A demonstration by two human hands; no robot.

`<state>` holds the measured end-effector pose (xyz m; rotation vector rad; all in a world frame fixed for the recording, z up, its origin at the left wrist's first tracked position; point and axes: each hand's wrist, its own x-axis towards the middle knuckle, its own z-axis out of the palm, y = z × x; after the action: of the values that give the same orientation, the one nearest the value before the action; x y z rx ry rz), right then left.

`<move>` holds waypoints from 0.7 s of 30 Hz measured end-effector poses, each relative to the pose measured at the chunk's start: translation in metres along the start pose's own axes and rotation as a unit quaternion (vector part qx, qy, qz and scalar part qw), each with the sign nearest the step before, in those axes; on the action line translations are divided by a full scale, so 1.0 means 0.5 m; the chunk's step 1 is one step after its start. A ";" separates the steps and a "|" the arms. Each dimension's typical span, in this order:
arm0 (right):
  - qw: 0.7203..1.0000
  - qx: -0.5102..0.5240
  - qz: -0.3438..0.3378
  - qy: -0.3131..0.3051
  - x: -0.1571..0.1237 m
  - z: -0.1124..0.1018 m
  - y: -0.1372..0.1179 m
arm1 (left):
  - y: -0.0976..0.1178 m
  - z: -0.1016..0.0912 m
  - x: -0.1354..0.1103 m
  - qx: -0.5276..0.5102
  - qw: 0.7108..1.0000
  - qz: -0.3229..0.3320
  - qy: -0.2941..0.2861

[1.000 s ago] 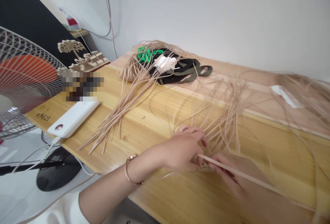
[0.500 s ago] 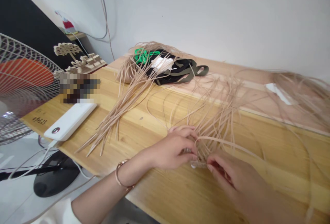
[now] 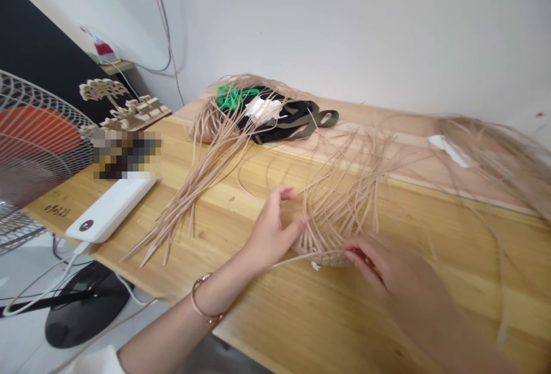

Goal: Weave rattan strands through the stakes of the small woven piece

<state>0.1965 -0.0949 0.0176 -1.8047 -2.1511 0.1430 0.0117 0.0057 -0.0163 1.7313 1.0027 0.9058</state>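
A small woven piece of tan strips (image 3: 331, 236) lies on the wooden table (image 3: 258, 311), with long loose strips fanning up and back from it. My left hand (image 3: 273, 228) rests against its left side, thumb pressed on the strips and fingers lifted apart. A thin bracelet (image 3: 202, 308) circles that wrist. My right hand (image 3: 387, 273), partly blurred, pinches the right lower edge of the woven piece with its fingertips. One strip runs from under the piece towards my left forearm.
A bundle of loose tan strips (image 3: 189, 202) lies to the left. A white power bank (image 3: 109, 207) with a cable sits near the table's left edge, beside a fan (image 3: 30, 156). A black bag (image 3: 279, 119) and more strips (image 3: 495, 144) lie at the back.
My left hand has opened and shifted up to the left side of the woven piece. The long strip that the right hand pulled across is no longer stretched out. The view has shifted left.
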 end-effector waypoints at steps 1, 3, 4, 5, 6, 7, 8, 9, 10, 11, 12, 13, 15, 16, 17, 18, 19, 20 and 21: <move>1.000 -0.013 -0.004 0.007 -0.002 -0.006 0.002 | 0.002 -0.004 -0.003 0.017 0.999 0.004 0.037; 0.999 -0.043 -0.010 0.020 -0.010 -0.021 0.006 | 0.011 -0.015 -0.011 0.056 0.995 0.057 0.066; 0.998 -0.056 -0.016 0.025 -0.014 -0.029 0.007 | 0.019 -0.020 -0.015 0.076 0.991 0.099 0.051; 0.997 -0.066 -0.025 0.031 -0.018 -0.035 0.007 | 0.028 -0.024 -0.019 0.095 0.985 0.141 0.017; 0.996 -0.073 -0.038 0.034 -0.021 -0.040 0.005 | 0.038 -0.026 -0.023 0.116 0.977 0.177 -0.029; 0.995 -0.080 -0.051 0.038 -0.023 -0.043 0.002 | 0.047 -0.026 -0.026 0.139 0.966 0.202 -0.078; 0.993 -0.086 -0.065 0.048 -0.024 -0.044 -0.001 | 0.055 -0.024 -0.029 0.165 0.954 0.217 -0.124; 0.991 -0.089 -0.077 0.058 -0.024 -0.044 -0.004 | 0.061 -0.020 -0.032 0.192 0.942 0.221 -0.163; 0.990 -0.090 -0.086 0.066 -0.023 -0.042 -0.007 | 0.064 -0.015 -0.033 0.218 0.932 0.218 -0.191; 0.989 -0.089 -0.092 0.072 -0.022 -0.040 -0.009 | 0.066 -0.010 -0.034 0.241 0.923 0.213 -0.210; 0.988 -0.086 -0.097 0.077 -0.020 -0.036 -0.011 | 0.067 -0.006 -0.034 0.260 0.916 0.208 -0.223; 0.988 -0.084 -0.099 0.083 -0.019 -0.033 -0.011 | 0.066 -0.002 -0.034 0.274 0.912 0.203 -0.229; 0.988 -0.080 -0.092 0.092 -0.020 -0.026 -0.011 | 0.065 0.003 -0.032 0.295 0.905 0.203 -0.230; 0.989 -0.077 -0.083 0.096 -0.021 -0.023 -0.010 | 0.065 0.004 -0.032 0.302 0.902 0.206 -0.228; 0.990 -0.072 -0.071 0.099 -0.022 -0.020 -0.009 | 0.066 0.005 -0.032 0.309 0.900 0.210 -0.227; 0.991 -0.066 -0.063 0.100 -0.024 -0.018 -0.009 | 0.067 0.005 -0.031 0.312 0.897 0.213 -0.227; 0.991 -0.061 -0.058 0.100 -0.025 -0.017 -0.009 | 0.068 0.006 -0.032 0.311 0.897 0.216 -0.228; 0.992 -0.055 -0.057 0.099 -0.025 -0.016 -0.010 | 0.069 0.007 -0.032 0.305 0.898 0.216 -0.231; 0.992 -0.049 -0.058 0.096 -0.025 -0.017 -0.011 | 0.069 0.007 -0.032 0.295 0.902 0.213 -0.233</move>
<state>0.1955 -0.1095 0.0247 -1.6643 -2.1505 -0.1609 0.0168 -0.0190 0.0126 2.5978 0.6076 0.3995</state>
